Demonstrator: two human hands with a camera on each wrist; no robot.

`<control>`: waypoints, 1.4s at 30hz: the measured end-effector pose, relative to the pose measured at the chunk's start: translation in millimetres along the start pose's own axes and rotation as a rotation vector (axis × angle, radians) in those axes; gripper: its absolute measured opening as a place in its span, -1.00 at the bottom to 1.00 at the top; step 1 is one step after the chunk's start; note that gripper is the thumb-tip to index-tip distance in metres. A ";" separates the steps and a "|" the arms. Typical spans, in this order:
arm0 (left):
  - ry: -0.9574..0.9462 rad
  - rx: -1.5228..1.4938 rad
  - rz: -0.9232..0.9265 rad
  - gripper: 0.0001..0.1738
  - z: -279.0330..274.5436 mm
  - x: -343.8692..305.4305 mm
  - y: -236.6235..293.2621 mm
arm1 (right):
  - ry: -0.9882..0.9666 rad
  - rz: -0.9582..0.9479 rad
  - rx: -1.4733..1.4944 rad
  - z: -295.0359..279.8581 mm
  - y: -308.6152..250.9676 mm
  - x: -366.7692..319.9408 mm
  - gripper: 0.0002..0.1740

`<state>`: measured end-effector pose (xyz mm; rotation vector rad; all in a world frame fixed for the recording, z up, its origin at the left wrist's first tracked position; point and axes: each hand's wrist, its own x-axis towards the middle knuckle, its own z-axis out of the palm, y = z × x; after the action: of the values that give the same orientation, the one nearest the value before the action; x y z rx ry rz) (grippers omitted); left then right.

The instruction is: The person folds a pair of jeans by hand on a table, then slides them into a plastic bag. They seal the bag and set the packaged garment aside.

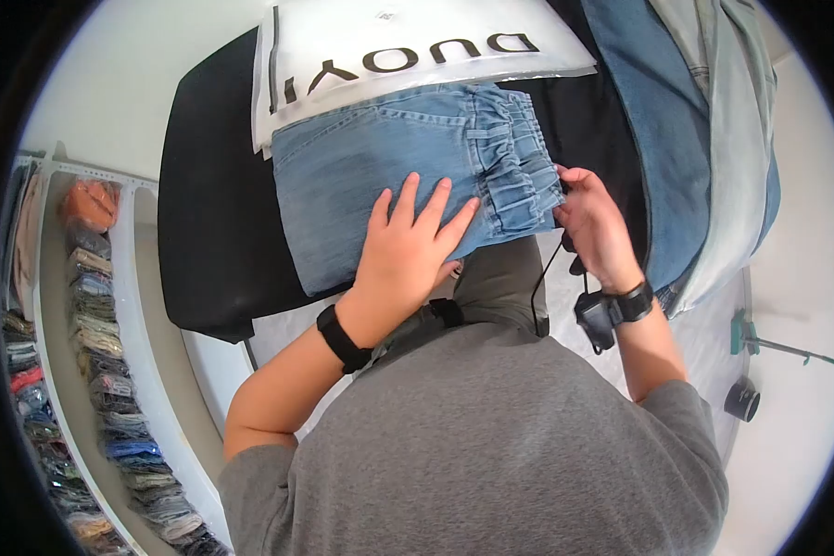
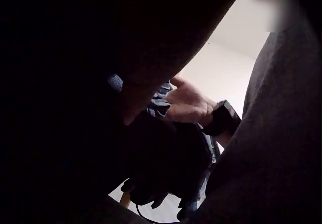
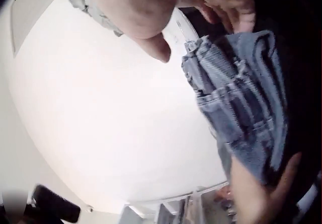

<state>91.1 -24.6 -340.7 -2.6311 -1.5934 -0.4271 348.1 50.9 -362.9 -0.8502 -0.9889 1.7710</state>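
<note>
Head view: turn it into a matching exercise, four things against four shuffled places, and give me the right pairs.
Things
1. Left hand
2. Right hand
3. White bag with dark lettering
4. Orange bundle

Places
A. On the shelving
B. Along the far edge of the folded denim
C. Spread across the denim
D. At the outer edge of the gathered waistband

Pairs: 1-C, 2-D, 3-B, 4-A

The folded jeans (image 1: pixel 329 204) are matt blue denim, finely textured, puckered into ridges along the gathered waistband (image 1: pixel 519 167). On their far side lies a smooth, glossy plastic bag (image 1: pixel 426 23); beneath them, matt black cloth (image 1: pixel 208 185); well left of them, shiny plastic-wrapped garments (image 1: pixel 107 361).
</note>
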 end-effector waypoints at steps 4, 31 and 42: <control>-0.012 0.071 -0.007 -0.13 1.4 0.0 2.4 | -0.059 0.283 -0.002 8.9 -27.9 23.6 -0.64; 0.233 -1.334 -1.192 -0.48 -37.7 -88.9 -102.1 | -0.062 0.691 -0.196 26.3 -23.9 80.5 -0.64; 0.260 -0.663 -0.841 -0.20 -74.2 -28.0 -58.8 | -0.105 0.579 -0.141 51.3 -34.9 59.1 -0.67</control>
<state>11.6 -33.7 -282.9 -1.8931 -2.7335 -1.4623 296.4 101.6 -317.0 -1.2338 -1.0079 2.2676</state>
